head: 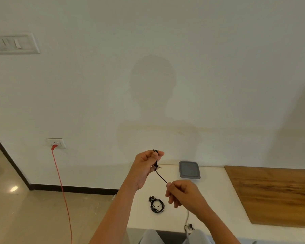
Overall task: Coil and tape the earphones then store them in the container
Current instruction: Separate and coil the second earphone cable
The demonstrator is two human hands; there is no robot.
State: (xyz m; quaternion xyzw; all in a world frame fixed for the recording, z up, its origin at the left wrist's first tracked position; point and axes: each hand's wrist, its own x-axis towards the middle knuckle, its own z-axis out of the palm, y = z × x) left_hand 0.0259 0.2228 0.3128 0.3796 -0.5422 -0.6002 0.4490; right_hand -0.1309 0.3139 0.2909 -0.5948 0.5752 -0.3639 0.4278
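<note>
My left hand [145,166] is raised above the white table and grips a black earphone cable [156,165] wound round its fingers, loops sticking out at the top. A taut stretch of that cable runs down and right to my right hand [181,192], which pinches its end. A second pair of black earphones [157,205] lies coiled on the table below both hands. The grey container [189,169] with its lid on sits by the wall, behind my right hand.
The white table [218,199] carries a wooden board [275,192] on the right. A grey-white cable with a small clip [188,226] hangs at the near edge. A red cord [62,187] drops from a wall socket on the left to the floor.
</note>
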